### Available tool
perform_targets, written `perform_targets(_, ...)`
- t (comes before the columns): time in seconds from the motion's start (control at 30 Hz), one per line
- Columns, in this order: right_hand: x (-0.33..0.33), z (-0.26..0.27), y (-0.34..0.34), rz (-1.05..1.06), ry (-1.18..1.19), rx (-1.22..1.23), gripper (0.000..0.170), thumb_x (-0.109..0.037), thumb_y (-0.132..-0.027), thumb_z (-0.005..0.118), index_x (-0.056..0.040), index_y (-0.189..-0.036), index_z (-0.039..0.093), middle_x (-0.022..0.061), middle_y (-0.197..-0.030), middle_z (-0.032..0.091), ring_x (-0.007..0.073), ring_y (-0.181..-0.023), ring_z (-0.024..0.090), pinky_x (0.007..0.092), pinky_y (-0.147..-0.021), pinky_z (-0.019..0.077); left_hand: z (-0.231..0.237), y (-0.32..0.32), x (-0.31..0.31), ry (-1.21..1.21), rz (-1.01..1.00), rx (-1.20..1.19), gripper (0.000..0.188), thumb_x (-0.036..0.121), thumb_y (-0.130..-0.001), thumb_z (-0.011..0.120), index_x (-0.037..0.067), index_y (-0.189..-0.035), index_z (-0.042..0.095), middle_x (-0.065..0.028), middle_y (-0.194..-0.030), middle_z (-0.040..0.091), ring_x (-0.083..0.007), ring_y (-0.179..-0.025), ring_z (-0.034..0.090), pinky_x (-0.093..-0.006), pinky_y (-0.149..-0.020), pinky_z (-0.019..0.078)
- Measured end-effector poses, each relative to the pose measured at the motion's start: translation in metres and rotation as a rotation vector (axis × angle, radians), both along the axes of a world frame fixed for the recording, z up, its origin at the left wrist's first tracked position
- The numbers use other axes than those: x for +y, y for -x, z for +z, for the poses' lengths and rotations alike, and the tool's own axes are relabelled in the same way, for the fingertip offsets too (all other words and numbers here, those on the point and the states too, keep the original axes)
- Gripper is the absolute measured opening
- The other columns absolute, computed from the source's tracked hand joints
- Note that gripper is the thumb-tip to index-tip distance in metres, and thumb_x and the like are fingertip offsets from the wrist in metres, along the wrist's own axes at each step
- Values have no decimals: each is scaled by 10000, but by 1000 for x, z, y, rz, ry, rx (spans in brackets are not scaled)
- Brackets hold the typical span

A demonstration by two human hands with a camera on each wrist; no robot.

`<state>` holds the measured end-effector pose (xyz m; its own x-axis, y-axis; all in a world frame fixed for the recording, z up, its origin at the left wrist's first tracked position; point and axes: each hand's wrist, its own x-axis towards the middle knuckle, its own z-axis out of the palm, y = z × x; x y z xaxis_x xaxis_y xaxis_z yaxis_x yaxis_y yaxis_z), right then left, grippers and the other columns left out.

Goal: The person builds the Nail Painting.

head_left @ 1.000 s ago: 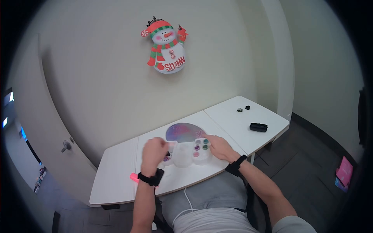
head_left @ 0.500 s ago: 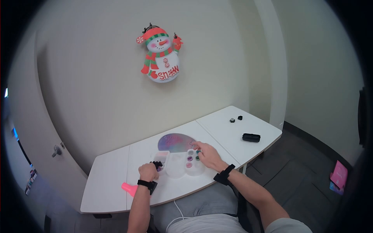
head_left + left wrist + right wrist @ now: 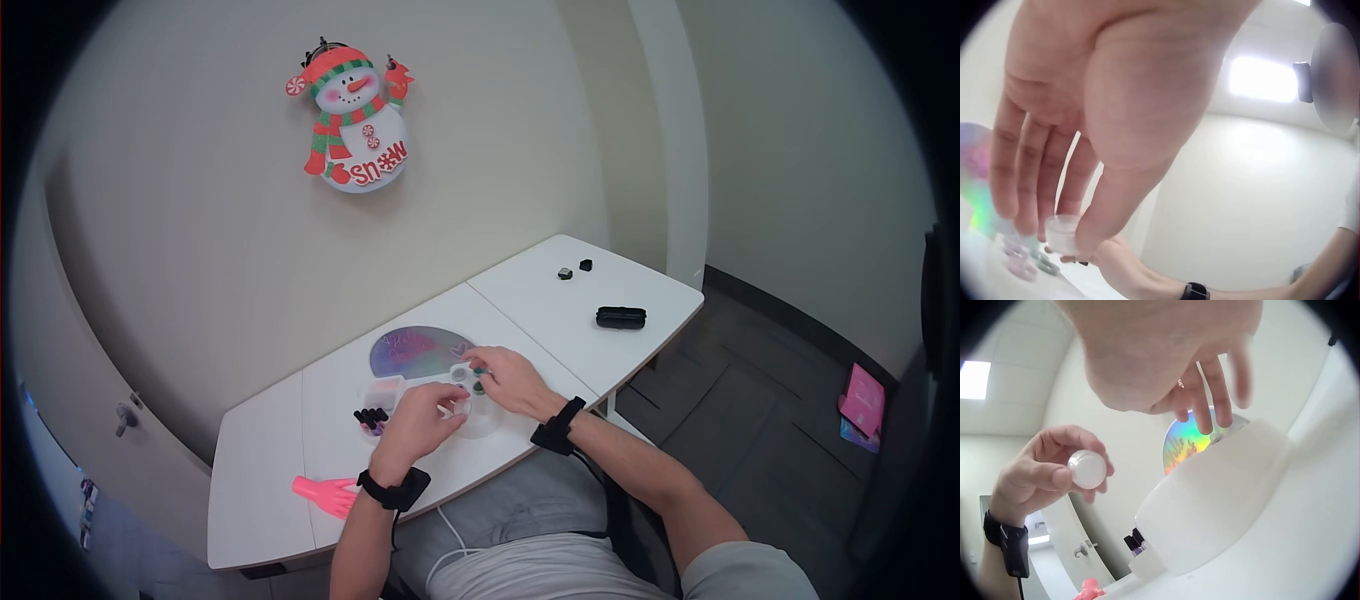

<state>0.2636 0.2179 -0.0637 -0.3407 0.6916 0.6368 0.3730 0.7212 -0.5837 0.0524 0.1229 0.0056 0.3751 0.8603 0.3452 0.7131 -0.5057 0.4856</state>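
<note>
In my left hand (image 3: 418,425), a small round whitish jar (image 3: 1087,469) is pinched between thumb and fingers, above the white tray (image 3: 1210,500). My right hand (image 3: 512,385) is at the tray's right side, its fingers reaching down and the fingertips right at the rim. Small round pots lie in that part of the tray, among them a green pot (image 3: 1046,262) and a pink pot (image 3: 1021,269). Black-capped small bottles (image 3: 372,417) stand in the left compartment. My left hand and forearm hide part of the tray's middle in the head view.
Behind the tray stands a rounded iridescent panel (image 3: 415,350) with lettering. A pink model hand (image 3: 325,492) lies at the front left of the white table (image 3: 255,470). To the far right are a black case (image 3: 621,318) and two small dark pieces (image 3: 576,270).
My left hand has moved right, from the black-capped bottles to the tray's right part, and now holds the jar. My right hand has stayed by the pots. The head view has shifted.
</note>
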Motion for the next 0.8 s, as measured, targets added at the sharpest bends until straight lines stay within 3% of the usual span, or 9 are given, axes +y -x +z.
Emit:
perform_targets(0.17,0,1,-1,-40,2,-47,413,-75,-913,574,-5,-1290,729,213,-1147,801,414,-1105,745,513,-982,582,-26,-10,17,4,48,-34,344,103,-932,844,-15,-1252,804,-178,-1084,844,-259,-956,818,-366,-888,643)
perform_targets(0.23,1,4,-1,85,115,-137,384,-87,-918,588,-9,-1258,750,207,-1109,813,406,-1058,762,506,-949,598,-32,-18,22,-76,50,-89,355,98,-928,844,-9,-1263,800,-189,-1075,841,-275,-969,822,-376,-898,643)
perform_targets(0.33,4,-2,2,66,32,-149,372,-102,-928,600,-9,-1254,755,195,-1070,820,399,-1011,772,504,-923,606,-38,-27,17,-19,130,4,334,109,-927,836,2,-1241,804,-211,-1066,831,-322,-965,818,-394,-902,638)
perform_targets(0.4,2,-1,2,68,39,-145,368,-104,-929,598,-8,-1245,760,197,-1077,819,399,-1016,772,504,-927,606,-38,-30,14,-110,103,32,288,107,-924,810,-2,-1190,806,-197,-979,818,-366,-889,792,-438,-864,628)
perform_targets(0.53,3,2,3,75,100,-154,372,-108,-928,591,-2,-1238,767,209,-1095,818,397,-1028,774,503,-930,609,-31,-27,8,-104,73,150,273,79,-902,781,0,-1162,802,-196,-988,799,-384,-930,759,-484,-880,602)
perform_targets(0.63,7,-2,5,61,38,-165,358,-118,-928,595,1,-1211,777,214,-1070,814,402,-1020,773,506,-917,609,-52,-18,16,-238,-28,225,310,13,-866,738,18,-1168,809,-202,-1109,778,-385,-1065,721,-506,-946,571)
perform_targets(0.7,5,1,5,65,45,-161,354,-121,-927,596,7,-1201,780,226,-1061,809,411,-1015,770,510,-919,604,-61,-19,9,-222,-18,318,417,-31,-839,697,21,-1243,786,-216,-1322,727,-410,-1290,642,-498,-1041,543)
perform_targets(0.73,3,1,7,70,57,-144,351,-124,-927,596,12,-1191,782,238,-1053,804,420,-1009,767,513,-921,600,-64,-16,10,-220,-10,310,417,-31,-839,697,21,-1243,786,-216,-1322,727,-410,-1290,642,-498,-1041,543)
perform_targets(0.8,-1,4,9,78,126,-159,354,-123,-922,594,17,-1187,783,253,-1055,798,434,-1008,762,517,-929,596,-71,-12,5,-363,-82,295,490,-18,-844,684,-49,-1331,722,-240,-1408,692,-433,-1398,577,-506,-1162,484)
